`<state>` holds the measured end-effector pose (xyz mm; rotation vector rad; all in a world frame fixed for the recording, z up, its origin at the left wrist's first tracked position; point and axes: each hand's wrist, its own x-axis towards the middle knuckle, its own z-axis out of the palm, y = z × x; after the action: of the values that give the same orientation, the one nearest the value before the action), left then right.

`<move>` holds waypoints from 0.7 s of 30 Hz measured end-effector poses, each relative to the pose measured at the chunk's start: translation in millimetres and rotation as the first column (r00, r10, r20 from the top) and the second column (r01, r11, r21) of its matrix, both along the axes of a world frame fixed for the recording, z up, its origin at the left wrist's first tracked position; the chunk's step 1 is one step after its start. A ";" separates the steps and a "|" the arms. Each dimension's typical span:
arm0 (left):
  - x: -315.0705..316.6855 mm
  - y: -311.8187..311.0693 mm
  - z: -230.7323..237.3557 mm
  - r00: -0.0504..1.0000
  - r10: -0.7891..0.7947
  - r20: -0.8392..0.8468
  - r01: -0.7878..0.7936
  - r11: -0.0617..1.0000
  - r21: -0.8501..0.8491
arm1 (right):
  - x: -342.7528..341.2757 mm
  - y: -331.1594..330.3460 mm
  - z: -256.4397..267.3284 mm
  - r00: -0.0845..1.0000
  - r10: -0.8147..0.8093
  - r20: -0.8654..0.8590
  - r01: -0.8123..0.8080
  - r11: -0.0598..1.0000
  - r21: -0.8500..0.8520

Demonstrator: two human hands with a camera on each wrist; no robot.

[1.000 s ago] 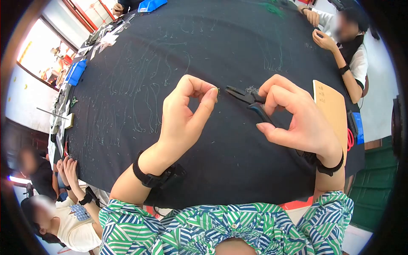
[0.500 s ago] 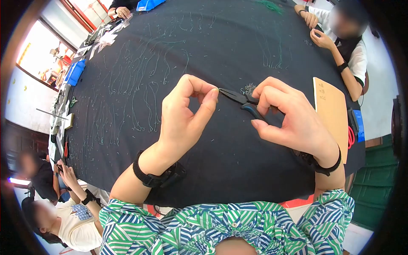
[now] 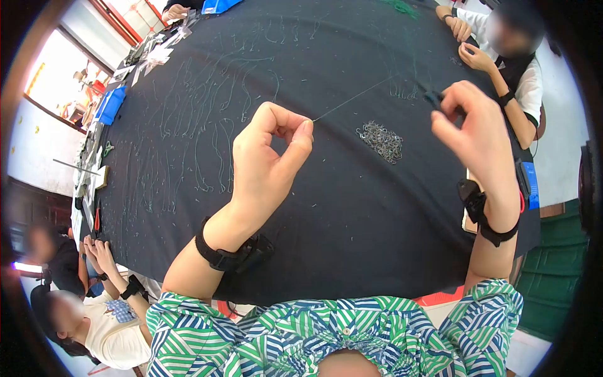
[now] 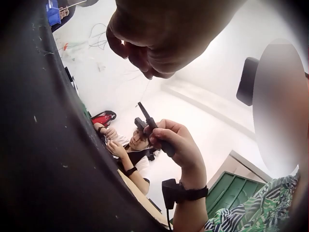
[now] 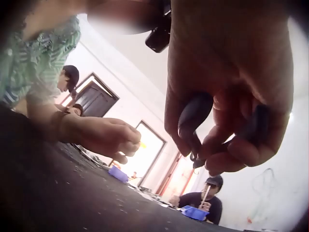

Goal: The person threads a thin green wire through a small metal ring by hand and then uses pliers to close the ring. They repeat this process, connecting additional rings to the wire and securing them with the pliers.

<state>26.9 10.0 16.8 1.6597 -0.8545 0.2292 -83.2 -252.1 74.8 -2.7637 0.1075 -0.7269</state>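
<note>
My left hand (image 3: 267, 154) pinches the end of a thin thread (image 3: 355, 100) between thumb and forefinger, above the black cloth. The thread runs taut up and right toward the pliers. In my right hand (image 3: 480, 135) I grip dark-handled pliers (image 3: 432, 97), blurred in the head view. The left wrist view shows the pliers (image 4: 146, 113) with slim jaws pointing up toward my left hand and a tiny hook-like bit at their tip. Their curved handles (image 5: 195, 116) lie within my right fingers. Between and below the hands lies a pile of small metal hooks (image 3: 381, 142).
Many fine threads (image 3: 204, 182) lie in rows on the black cloth (image 3: 352, 251) at left, more at the upper right. Blue trays (image 3: 110, 105) and papers line the left edge. A tan notebook (image 3: 468, 220) is mostly behind my right arm. Other people sit around the table.
The pliers met my left fingertips half a second ago; my right hand has since moved up and right with them, drawing out thread. The hook pile is uncovered. My left hand has barely moved.
</note>
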 end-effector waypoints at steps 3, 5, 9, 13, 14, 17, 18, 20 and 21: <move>1.7 2.7 0.4 0.999 -0.011 -0.045 0.010 1.000 -0.027 | 0.5 -22.3 4.0 0.991 -0.134 0.011 0.134 0.991 -0.001; 2.6 4.1 0.2 0.998 -0.012 -0.064 0.009 0.999 -0.049 | 1.0 -39.1 4.5 0.973 -0.230 0.027 0.231 0.969 -0.082; 2.2 4.9 1.2 0.996 -0.016 -0.086 0.008 0.997 -0.083 | 3.0 -73.3 -1.3 0.936 -0.352 0.008 0.350 0.928 -0.131; 2.3 6.4 2.0 0.995 -0.023 -0.097 0.015 0.997 -0.078 | 5.9 -83.3 -6.7 0.924 -0.383 0.028 0.381 0.907 -0.180; 2.0 6.1 1.6 0.994 -0.029 -0.102 0.020 0.996 -0.083 | 6.5 -84.4 -7.8 0.921 -0.389 0.019 0.386 0.904 -0.186; 2.4 5.8 2.9 0.997 -0.028 -0.077 0.020 0.995 -0.096 | 8.6 -84.9 -11.8 0.926 -0.371 0.071 0.377 0.906 -0.193; 2.9 6.3 4.1 0.998 -0.024 -0.063 0.018 0.995 -0.101 | 9.5 -84.6 -14.7 0.935 -0.346 0.075 0.354 0.916 -0.187; 2.5 6.6 5.5 0.996 -0.028 -0.079 0.015 0.987 -0.158 | 10.7 -81.9 -19.3 0.951 -0.298 0.084 0.308 0.935 -0.178; 3.3 7.1 6.0 0.996 -0.031 -0.086 0.014 0.982 -0.187 | 10.8 -76.9 -18.5 0.976 -0.220 0.004 0.219 0.971 -0.100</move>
<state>30.2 17.1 22.8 1.4738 -0.7609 0.2115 -72.4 -329.0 56.4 -2.8795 0.3948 -0.7974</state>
